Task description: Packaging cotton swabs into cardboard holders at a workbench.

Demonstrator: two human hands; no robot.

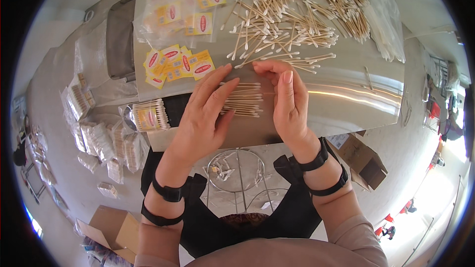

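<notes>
A small row of wooden-stick cotton swabs (pixel 243 100) lies side by side on the metal table, between my two hands. My left hand (pixel 205 111) rests over the row's left end, its fingers apart and hiding those tips. To the right of the row stands my right hand (pixel 291 106), cupped with bent fingers, the thumb apart from them and nothing visible in its grasp. Just beyond my fingertips are loose swabs (pixel 307 62) at the edge of a large heap of swabs (pixel 292 15). Left of my left hand sits a clear bag packed with swabs and a yellow label (pixel 150 115).
Yellow labels (pixel 178 64) lie loose at the left, with more labels inside a clear bag (pixel 148 24) behind them. Clear plastic bags (pixel 386 29) lie at the far right. Filled packs (pixel 106 143) cover a surface at left. Cardboard boxes (pixel 363 160) stand below.
</notes>
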